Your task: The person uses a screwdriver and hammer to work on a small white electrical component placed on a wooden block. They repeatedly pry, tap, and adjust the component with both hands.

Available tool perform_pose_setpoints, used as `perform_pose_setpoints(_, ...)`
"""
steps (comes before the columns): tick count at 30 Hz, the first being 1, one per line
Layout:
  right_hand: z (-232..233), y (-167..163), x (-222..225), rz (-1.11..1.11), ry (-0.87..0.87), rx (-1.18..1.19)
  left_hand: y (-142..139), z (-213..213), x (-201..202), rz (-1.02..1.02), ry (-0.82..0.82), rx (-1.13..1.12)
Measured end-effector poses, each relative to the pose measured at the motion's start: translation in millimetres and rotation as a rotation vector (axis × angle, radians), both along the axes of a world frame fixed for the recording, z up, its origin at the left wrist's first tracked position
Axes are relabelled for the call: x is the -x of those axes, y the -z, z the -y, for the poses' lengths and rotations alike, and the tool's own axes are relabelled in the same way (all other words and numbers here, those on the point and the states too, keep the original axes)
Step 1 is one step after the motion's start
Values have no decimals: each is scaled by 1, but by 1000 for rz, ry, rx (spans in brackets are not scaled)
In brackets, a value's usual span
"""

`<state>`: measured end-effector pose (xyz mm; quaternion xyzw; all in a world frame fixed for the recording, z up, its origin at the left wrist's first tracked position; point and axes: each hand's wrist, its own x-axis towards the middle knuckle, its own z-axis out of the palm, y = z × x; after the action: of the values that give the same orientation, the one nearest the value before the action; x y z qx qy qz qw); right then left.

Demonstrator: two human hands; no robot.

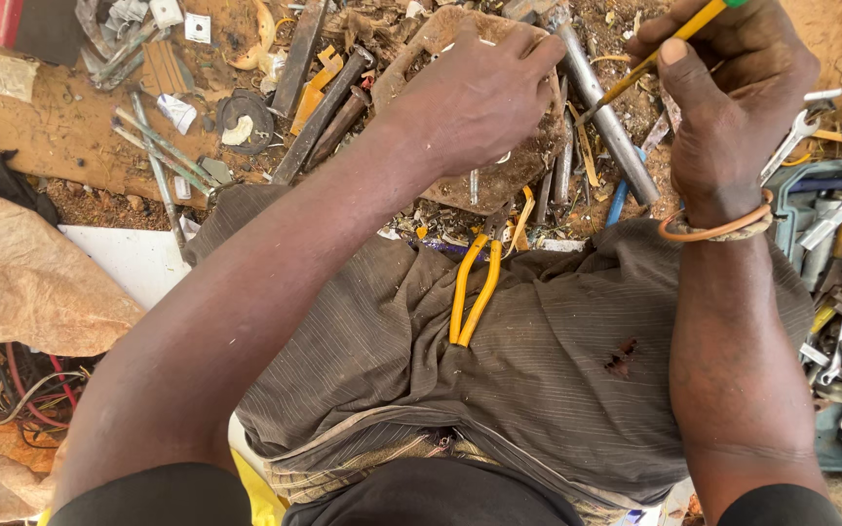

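Head view, person seated, looking down past own lap to dirt ground covered in scrap. Left hand (475, 93) lies palm down, fingers spread, pressing on a flat worn brown board (514, 170) lying on the ground; fingers are apart and flat, not wrapped around anything, though whatever sits under the palm is hidden. Right hand (723, 97) is raised just right of it, thumb and fingers pinched tight on a thin yellow-handled screwdriver (650, 60) with a green cap at the top end. The tool slants down-left, its tip reaching the upper right edge of the board near the left fingertips; exact contact point is too small to tell. An orange band (718, 229) circles the right wrist.

Yellow-handled pliers (475, 287) lie loose on the lap on dark striped trousers (538, 360), jaws toward the board, handles toward the body, neither hand on them. A grey metal pipe (608, 122) lies diagonally between board and right hand, beside the tool's shaft. More dark metal bars (324, 107) and rods lie up-left of the board. On the right, an open toolbox (835, 321) with spanners and other tools is just beside the right forearm. Left side: crumpled tan sack (26, 278), tangled wires (12, 385) below it, white panel (133, 258) under the left arm.
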<state>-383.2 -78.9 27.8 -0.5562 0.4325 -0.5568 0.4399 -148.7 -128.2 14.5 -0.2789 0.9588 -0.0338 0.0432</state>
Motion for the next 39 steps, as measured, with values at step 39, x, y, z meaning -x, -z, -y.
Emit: perform_pose_setpoints(39, 5, -8, -5, -7, 57, 15, -18, -2, 3, 51, -25, 12)
